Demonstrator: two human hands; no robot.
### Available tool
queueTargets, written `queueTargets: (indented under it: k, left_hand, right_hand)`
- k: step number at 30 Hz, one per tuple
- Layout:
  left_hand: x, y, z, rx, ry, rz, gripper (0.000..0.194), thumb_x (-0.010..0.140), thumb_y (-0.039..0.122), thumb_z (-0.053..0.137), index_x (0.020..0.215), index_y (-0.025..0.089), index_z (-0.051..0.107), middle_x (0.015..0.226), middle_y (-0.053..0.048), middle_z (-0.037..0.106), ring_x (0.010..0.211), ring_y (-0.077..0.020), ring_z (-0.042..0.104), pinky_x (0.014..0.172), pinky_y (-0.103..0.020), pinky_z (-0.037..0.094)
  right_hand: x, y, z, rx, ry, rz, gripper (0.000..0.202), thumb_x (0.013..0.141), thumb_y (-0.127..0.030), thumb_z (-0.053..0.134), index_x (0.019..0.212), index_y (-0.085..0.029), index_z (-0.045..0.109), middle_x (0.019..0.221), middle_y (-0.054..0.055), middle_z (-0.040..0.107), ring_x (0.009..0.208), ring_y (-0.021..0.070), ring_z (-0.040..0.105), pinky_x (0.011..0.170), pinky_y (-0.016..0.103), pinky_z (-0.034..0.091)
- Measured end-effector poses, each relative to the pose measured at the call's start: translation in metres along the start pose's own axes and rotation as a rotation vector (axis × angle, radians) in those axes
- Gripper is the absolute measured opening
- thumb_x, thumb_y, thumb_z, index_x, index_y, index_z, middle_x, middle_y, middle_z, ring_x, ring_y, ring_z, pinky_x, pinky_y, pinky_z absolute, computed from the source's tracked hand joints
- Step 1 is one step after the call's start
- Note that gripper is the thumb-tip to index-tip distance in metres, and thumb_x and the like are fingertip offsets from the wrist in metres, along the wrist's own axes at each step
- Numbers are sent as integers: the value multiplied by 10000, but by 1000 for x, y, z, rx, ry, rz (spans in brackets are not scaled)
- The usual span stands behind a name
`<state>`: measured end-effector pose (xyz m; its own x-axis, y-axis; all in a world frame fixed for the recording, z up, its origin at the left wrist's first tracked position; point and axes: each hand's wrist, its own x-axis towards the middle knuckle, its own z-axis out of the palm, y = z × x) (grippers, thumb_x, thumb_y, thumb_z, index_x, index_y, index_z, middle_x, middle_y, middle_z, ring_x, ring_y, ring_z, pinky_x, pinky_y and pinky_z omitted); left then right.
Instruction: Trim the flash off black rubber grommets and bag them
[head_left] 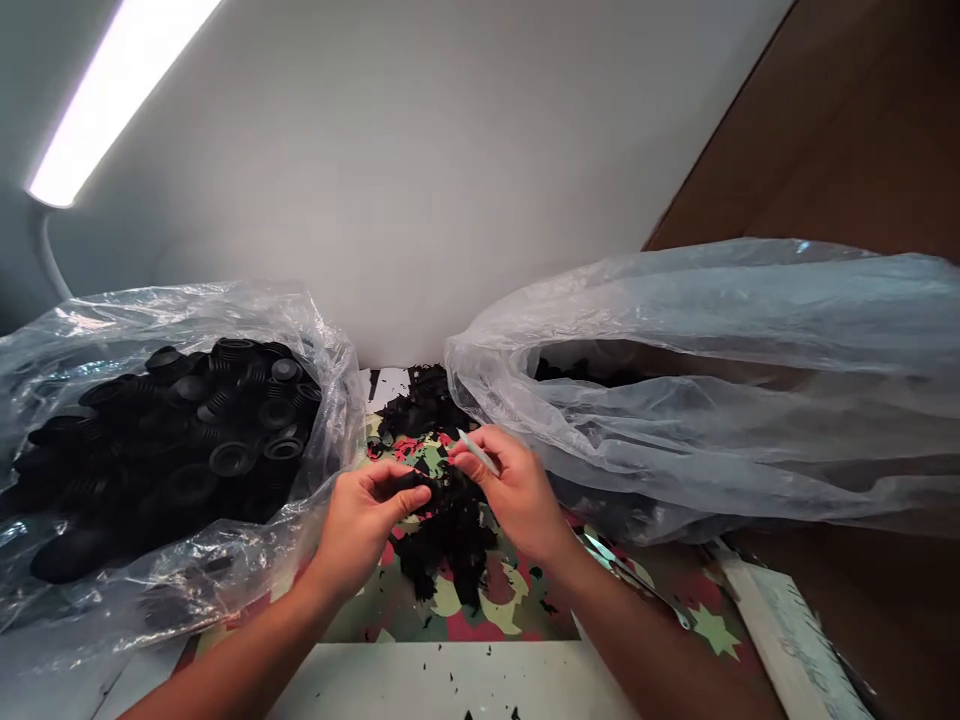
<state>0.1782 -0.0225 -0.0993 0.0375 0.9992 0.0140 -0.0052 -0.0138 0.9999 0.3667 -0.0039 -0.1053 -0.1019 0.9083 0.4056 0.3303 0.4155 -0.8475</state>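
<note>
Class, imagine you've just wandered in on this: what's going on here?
A person is working with both bare hands over a patterned surface. The left hand pinches a small black piece, while the right hand holds a slim, pale tool. Black scraps lie beneath the hands. To the left, a clear bag holds many round black parts; another clear bag lies to the right.

The background was filled by a grey wall (420, 180). A lit lamp (120, 100) on a curved neck (49, 255) was seen at upper left, and the wall's right side was hidden by a brown panel (847, 140). The white table (390, 685) was partly covered by a patterned sheet (536, 622).
</note>
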Motion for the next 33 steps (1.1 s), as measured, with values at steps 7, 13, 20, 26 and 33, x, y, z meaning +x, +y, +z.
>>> queueTargets:
  k: [7,13,20,26,33]
  left_hand:
    - [-1,-4,0,84,-7,18,107,624,261,831,654,175,777,565,4,652,514,-131,515,493,-227,394]
    - [-6,-1,2,94,-89,37,69,640,249,811,678,194,795,637,-29,718,596,-175,603,586,-268,463]
    - [-4,0,-3,162,-63,47,135,657,309,816,666,180,777,645,-43,723,611,-186,598,591,-278,462]
    - [-4,4,-3,294,-73,121,93,687,278,763,662,189,775,626,-23,729,602,-180,605,582,-260,457]
    - [-1,3,-5,496,-75,220,64,677,164,696,636,195,734,622,21,728,607,-150,615,623,-245,449]
  right_hand:
    - [-13,-12,25,6,-24,-142,187,887,-145,523,738,-224,603,770,6,605,718,165,561,644,265,421]
    - [-4,12,14,-21,58,132,249,942,-320,470,709,-232,479,618,-40,483,567,148,440,559,267,340]
    - [-16,-2,8,73,-88,-51,145,921,-261,606,864,-220,732,843,27,667,806,185,630,713,289,479]
    - [-23,-4,9,-80,-87,-299,148,958,-201,605,991,-229,746,879,35,706,791,174,669,699,281,520]
    - [-26,-4,15,-493,-16,-649,253,960,-77,491,819,-171,679,718,31,687,614,151,568,589,312,334]
